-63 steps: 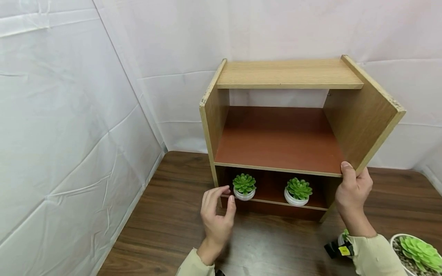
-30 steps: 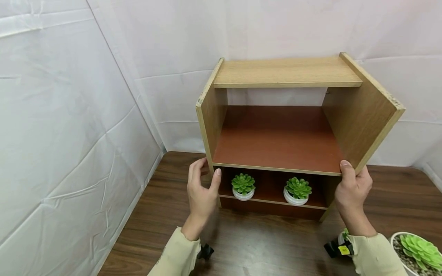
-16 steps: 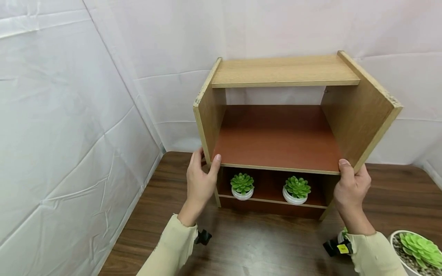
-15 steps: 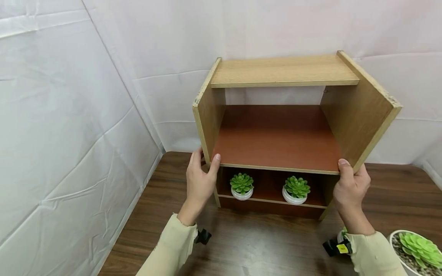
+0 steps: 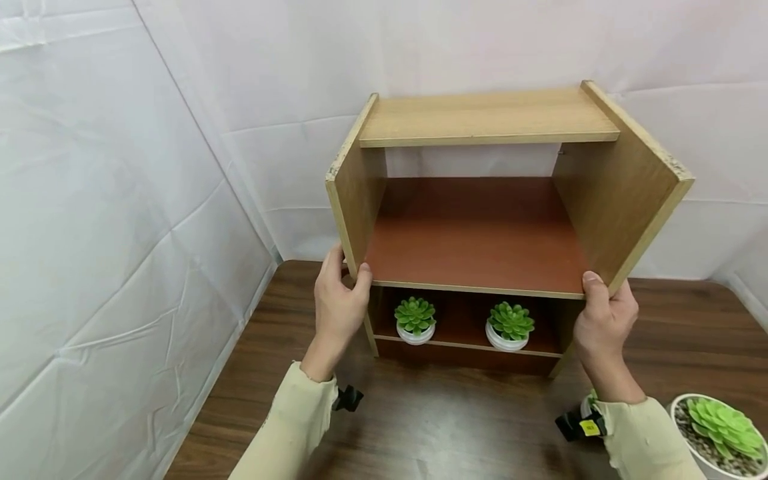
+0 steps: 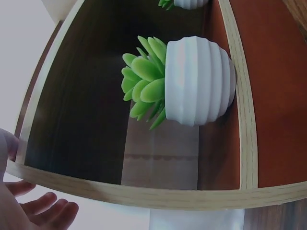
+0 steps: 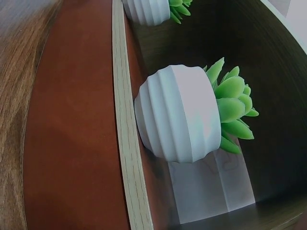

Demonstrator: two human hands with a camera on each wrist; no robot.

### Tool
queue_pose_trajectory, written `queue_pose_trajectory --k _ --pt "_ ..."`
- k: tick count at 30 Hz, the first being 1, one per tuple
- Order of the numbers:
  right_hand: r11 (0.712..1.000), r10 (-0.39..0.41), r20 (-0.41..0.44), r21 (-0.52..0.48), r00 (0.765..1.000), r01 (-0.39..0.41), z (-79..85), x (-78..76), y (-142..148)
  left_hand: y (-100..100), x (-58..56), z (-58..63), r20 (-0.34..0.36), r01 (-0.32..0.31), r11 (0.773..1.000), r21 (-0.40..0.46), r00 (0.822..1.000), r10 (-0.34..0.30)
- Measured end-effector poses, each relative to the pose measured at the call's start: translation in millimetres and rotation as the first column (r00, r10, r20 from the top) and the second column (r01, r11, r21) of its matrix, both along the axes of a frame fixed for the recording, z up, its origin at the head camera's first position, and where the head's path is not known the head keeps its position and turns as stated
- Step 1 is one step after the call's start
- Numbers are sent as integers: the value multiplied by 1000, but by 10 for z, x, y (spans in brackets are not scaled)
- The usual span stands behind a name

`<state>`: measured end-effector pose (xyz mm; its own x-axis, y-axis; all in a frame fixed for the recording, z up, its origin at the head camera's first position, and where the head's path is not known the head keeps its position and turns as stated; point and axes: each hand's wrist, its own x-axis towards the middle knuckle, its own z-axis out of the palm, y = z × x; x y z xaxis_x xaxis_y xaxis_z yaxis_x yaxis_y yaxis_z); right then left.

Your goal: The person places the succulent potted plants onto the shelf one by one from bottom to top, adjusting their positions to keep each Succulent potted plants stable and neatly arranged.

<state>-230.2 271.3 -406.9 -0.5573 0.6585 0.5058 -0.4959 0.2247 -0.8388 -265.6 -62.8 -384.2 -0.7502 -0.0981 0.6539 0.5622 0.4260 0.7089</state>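
Note:
A small wooden bookshelf [image 5: 474, 230] with reddish-brown boards stands on the table before me. My left hand [image 5: 339, 300] grips its left side panel at the middle board, thumb at the front and fingers round the outside. On the right side panel, at about the same height, my right hand [image 5: 606, 323] holds on, its thumb on the board's corner. Below, two succulents in ribbed white pots sit on the lower board: the left succulent [image 5: 415, 320] and the right succulent [image 5: 510, 327]. Close up, the wrist views show a white pot [image 6: 199, 81] and another white pot [image 7: 177, 115].
A larger potted succulent [image 5: 723, 427] with pebbles stands at the table's right front. Another small plant [image 5: 590, 403] is mostly hidden behind my right wrist. White sheeting [image 5: 288, 80] hangs behind and to the left of the dark wooden table [image 5: 258, 373].
My left hand has moved from beside the left succulent up and left onto the side panel. The right hand keeps its hold. The bookshelf appears slightly further left and higher in view.

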Motion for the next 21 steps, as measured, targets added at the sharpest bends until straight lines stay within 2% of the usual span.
queue_pose_trajectory --k 4,10,16,21 --pt "1000 9 -3 -2 1000 -9 12 10 -25 -1 -2 10 -15 -8 1000 12 1000 8" --pt "998 47 -69 -46 997 -50 61 6 -41 12 -23 41 -43 -15 1000 14 999 16" --pt "994 79 -75 -75 994 -85 39 31 -21 22 -35 -28 -30 35 998 59 999 -33" --pt "993 89 -53 -70 995 -92 17 8 4 43 -72 -97 -33 25 998 52 999 -24"
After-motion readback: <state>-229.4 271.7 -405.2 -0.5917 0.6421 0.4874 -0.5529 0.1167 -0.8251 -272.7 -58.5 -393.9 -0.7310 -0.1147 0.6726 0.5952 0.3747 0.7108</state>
